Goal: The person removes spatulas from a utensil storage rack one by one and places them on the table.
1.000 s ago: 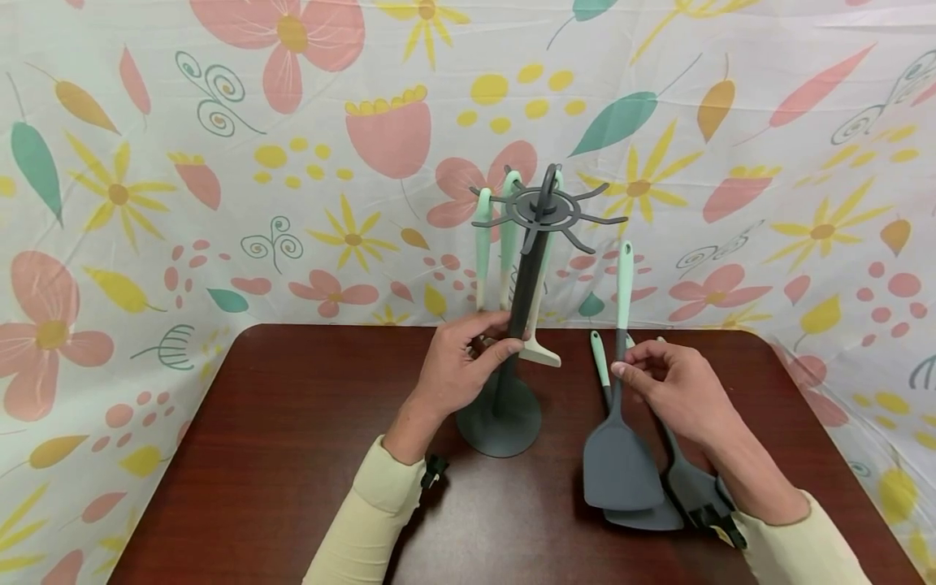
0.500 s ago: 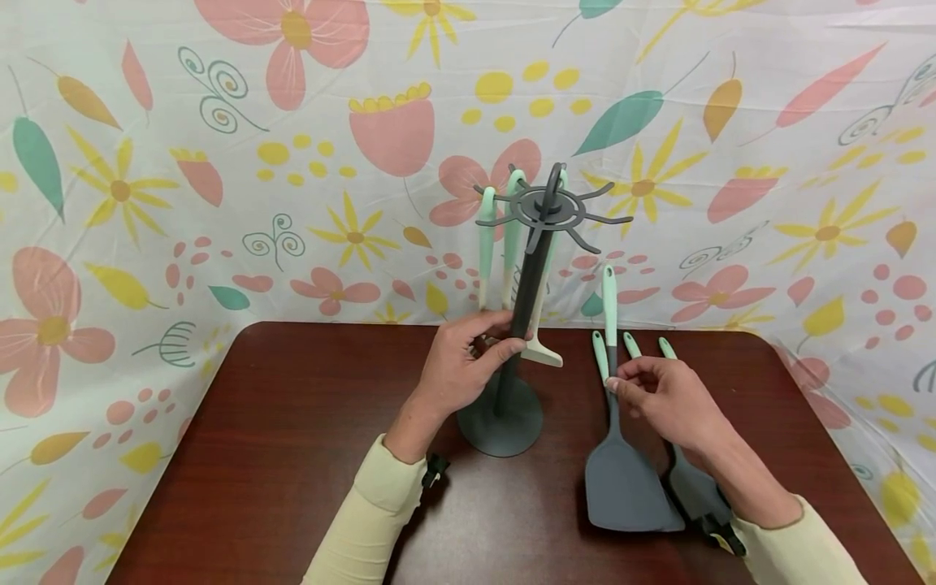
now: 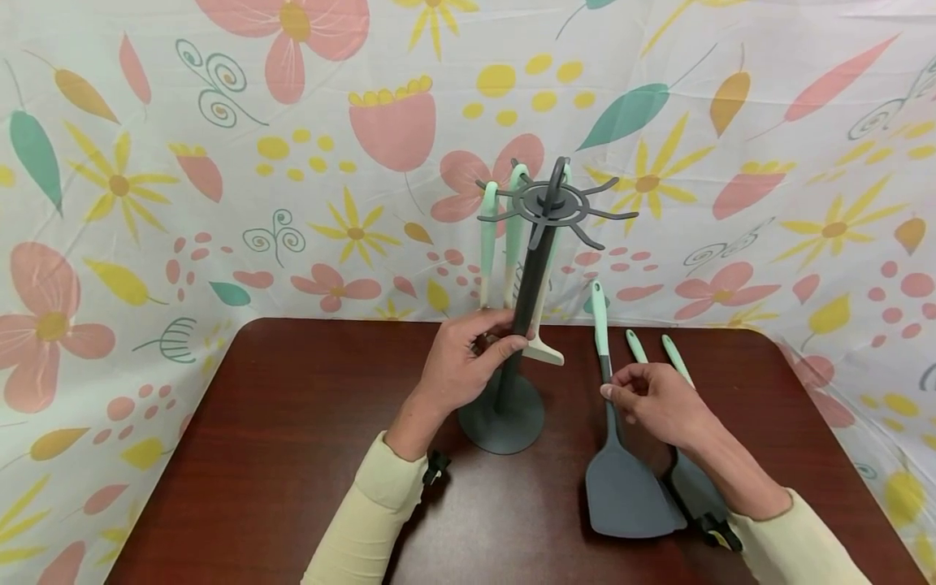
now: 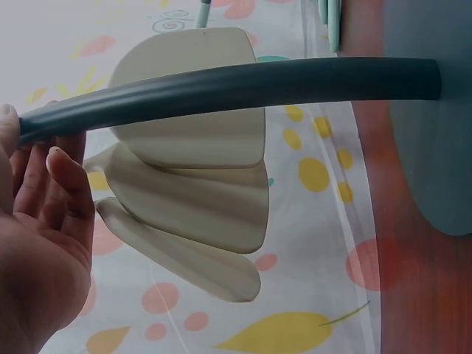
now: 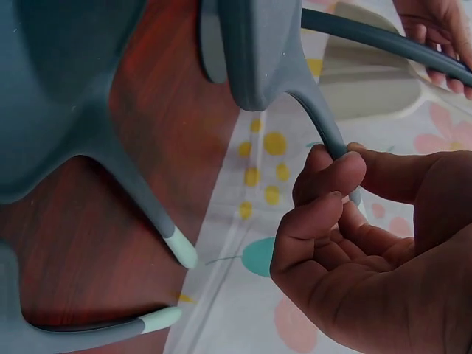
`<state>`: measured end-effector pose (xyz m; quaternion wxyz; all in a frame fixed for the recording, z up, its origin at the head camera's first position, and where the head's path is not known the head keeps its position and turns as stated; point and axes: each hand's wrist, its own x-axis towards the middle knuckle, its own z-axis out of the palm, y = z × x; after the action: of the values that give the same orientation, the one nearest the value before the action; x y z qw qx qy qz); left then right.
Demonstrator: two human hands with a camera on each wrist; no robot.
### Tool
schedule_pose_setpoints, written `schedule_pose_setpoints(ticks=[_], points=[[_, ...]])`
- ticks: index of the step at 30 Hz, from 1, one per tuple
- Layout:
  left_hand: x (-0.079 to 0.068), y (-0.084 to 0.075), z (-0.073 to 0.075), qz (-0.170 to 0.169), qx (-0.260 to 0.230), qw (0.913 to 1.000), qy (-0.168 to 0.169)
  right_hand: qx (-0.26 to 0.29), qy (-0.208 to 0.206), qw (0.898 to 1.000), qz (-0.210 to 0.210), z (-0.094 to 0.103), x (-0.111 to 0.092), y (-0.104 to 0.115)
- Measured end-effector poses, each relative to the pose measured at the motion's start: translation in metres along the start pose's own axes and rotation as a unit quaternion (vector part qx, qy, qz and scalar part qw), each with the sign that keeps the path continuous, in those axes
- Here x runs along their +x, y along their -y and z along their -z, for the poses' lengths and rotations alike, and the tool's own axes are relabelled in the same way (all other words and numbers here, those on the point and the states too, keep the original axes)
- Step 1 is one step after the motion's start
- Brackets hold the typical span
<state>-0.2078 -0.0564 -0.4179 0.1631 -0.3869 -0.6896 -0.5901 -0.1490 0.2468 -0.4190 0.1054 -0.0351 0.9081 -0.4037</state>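
pinching a gray turner (image 3: 625, 483) by its slim neck, the right hand (image 3: 661, 404) holds it between thumb and fingertips at the near right, with the broad blade toward the person and the mint handle pointing away; i cannot tell whether the blade touches the brown table (image 3: 292, 439). just to its right, partly hidden by that hand, are two more mint-handled utensils (image 3: 676, 357). a bit farther off and to the left, the left hand (image 3: 462, 357) grips the pole of a dark stand (image 3: 532, 280), thumb and fingers about it, the round base resting on the table. from hooks on the stand's left and far sides hang three pale utensils (image 3: 488, 236) with mint handles. behind it all spreads a flowered cloth (image 3: 391, 134).
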Motion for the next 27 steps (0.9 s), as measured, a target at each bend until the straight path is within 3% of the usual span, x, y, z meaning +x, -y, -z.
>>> schedule_pose_setpoints(ticks=[14,27], points=[[0.000,0.001,0.001,-0.007,0.007,0.9999,-0.002,-0.012,0.038,0.999,-0.022,-0.003,0.007,-0.010],[0.001,-0.003,0.001,-0.009,0.014,0.9999,-0.001,-0.019,0.055,0.998,-0.017,-0.005,0.010,-0.016]])
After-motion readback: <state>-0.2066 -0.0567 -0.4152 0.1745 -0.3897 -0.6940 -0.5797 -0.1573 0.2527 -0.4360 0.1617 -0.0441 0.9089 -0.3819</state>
